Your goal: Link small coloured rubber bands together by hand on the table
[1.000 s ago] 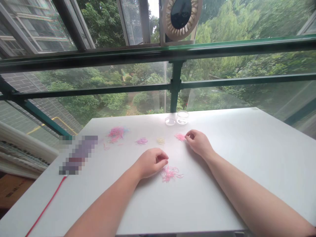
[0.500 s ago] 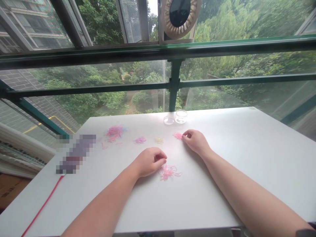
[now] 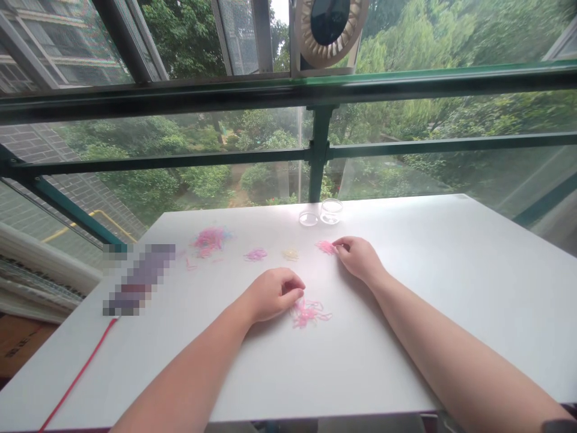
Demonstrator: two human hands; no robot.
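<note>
My right hand is in a pinch at the right edge of a small pile of bright pink rubber bands; its fingertips touch the bands there. Nearer to me, my left hand rests on the table, with thumb and fingers curled together. Just beyond its fingertips lies a looser pile of pink rubber bands. What the left fingertips hold, if anything, is hidden. Between the hands and the far edge are a small yellow pile, a purple pile and a larger mixed pile.
A clear round container and its clear lid stand near the far edge of the white table. At left a blurred-out object has a red cable. Green railings and windows border the far side.
Both hands stay almost where they were, and the piles look the same. The view has shifted very slightly.
</note>
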